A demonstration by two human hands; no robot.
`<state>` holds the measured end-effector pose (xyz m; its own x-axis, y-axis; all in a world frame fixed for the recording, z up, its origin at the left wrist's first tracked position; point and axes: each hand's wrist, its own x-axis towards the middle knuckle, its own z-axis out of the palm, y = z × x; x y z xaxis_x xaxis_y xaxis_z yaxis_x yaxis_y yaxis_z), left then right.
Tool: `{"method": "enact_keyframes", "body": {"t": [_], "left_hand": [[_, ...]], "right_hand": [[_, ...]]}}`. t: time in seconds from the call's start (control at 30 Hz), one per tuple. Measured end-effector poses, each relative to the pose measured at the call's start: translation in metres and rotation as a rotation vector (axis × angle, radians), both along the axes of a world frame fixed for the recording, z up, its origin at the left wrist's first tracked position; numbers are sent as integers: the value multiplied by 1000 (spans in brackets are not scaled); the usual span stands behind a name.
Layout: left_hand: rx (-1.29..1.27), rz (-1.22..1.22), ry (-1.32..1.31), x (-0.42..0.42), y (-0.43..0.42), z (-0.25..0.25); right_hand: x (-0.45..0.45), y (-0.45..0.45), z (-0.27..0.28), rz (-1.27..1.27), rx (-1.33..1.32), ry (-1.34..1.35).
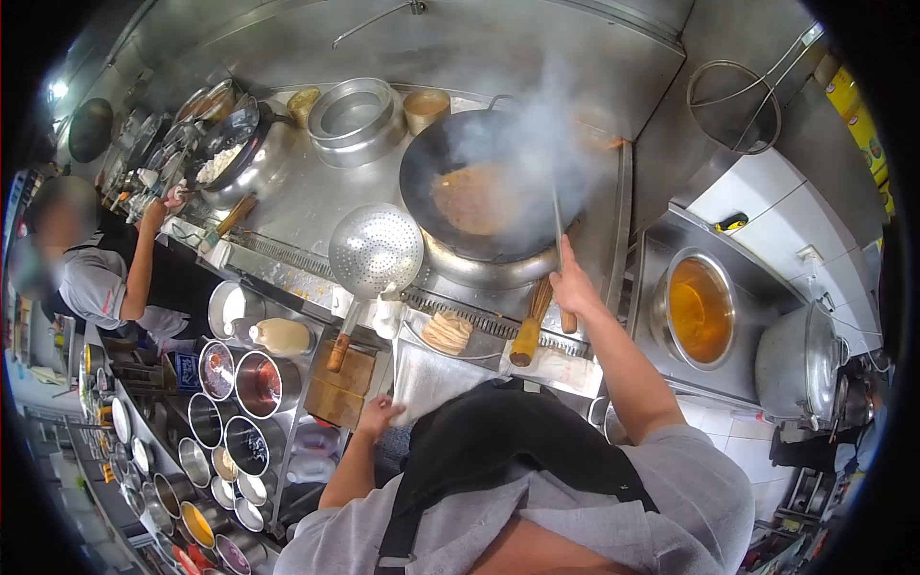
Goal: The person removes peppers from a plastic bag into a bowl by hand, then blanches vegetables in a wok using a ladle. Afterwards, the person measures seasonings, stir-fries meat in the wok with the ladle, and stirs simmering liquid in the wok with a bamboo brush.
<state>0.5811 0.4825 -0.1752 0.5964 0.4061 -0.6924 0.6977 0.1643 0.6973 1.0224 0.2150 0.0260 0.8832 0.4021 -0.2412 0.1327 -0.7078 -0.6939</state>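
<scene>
My right hand [572, 286] is closed around a long cooking tool [559, 225] with a metal shaft and wooden handle end. Its head is lost in the steam over the black wok [422, 177], where brownish liquid or food [470, 199] lies in the bottom. My left hand [380, 414] is low at the front of the stove, fingers curled at the edge of a white cloth [436, 380]. A folded pale bundle [447, 333] lies just above this cloth. Left of the wok rests a perforated skimmer [376, 251], its wooden handle pointing toward me.
A yellow-ended brush [525, 342] lies at the stove's front edge. Right stand a bowl of amber liquid [698, 311] and a large lidded pot [797, 362]. Seasoning containers [259, 383] fill the left side. A co-worker [101, 278] works at another wok [230, 158].
</scene>
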Motion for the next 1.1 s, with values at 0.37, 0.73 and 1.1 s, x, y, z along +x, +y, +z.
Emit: {"method": "enact_keyframes", "body": {"t": [0.37, 0.73, 1.1], "left_hand": [[-194, -164, 104, -60, 2, 3], [31, 298, -37, -84, 74, 9], [19, 101, 175, -173, 74, 48]], "right_hand": [[-17, -54, -10, 169, -143, -133], [37, 58, 68, 80, 255, 89], [113, 533, -34, 30, 460, 149]]}}
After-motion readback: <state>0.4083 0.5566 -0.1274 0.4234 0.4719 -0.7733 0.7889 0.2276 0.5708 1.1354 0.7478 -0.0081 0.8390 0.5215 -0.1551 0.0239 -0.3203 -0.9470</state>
